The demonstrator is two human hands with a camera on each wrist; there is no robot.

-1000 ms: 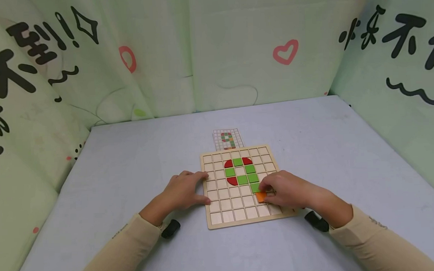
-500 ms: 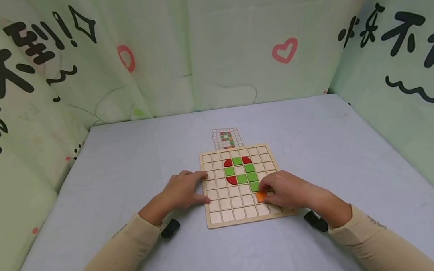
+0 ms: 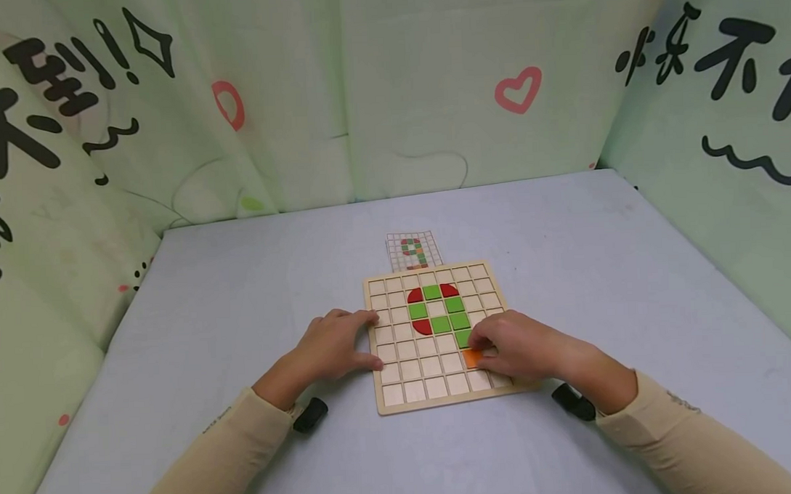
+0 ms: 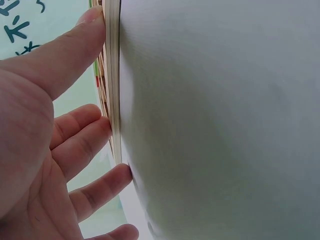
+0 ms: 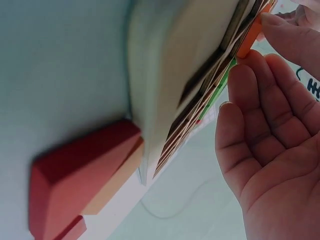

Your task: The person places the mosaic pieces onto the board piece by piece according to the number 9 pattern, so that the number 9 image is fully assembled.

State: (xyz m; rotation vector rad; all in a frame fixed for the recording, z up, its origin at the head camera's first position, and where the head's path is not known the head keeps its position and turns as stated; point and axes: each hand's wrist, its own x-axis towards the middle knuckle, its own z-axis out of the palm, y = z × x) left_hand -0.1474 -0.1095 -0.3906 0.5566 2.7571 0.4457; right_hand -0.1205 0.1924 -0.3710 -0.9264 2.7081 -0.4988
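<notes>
A wooden grid board (image 3: 394,396) lies on the table in the head view. Green tiles (image 3: 440,325) and red rounded tiles (image 3: 422,327) fill some of its squares. At the board's lower right my right hand (image 3: 526,346) pinches an orange square tile (image 3: 472,358) between thumb and fingertips, just below the lowest green tile. The right wrist view has the orange tile (image 5: 248,39) under the thumb; the other fingers are bent. My left hand (image 3: 332,346) rests against the board's left edge. In the left wrist view its thumb and loosely extended fingers (image 4: 85,145) touch that edge.
A card (image 3: 414,248) with a coloured grid pattern lies behind the board, partly covered by it. Beside the board, a red block (image 5: 80,175) and an orange piece (image 5: 115,177) show in the right wrist view. Printed curtains (image 3: 429,93) surround the table.
The orange tile and my right fingertips have shifted slightly left, and the tile sits straighter over its square. My left hand stays at the board's edge.
</notes>
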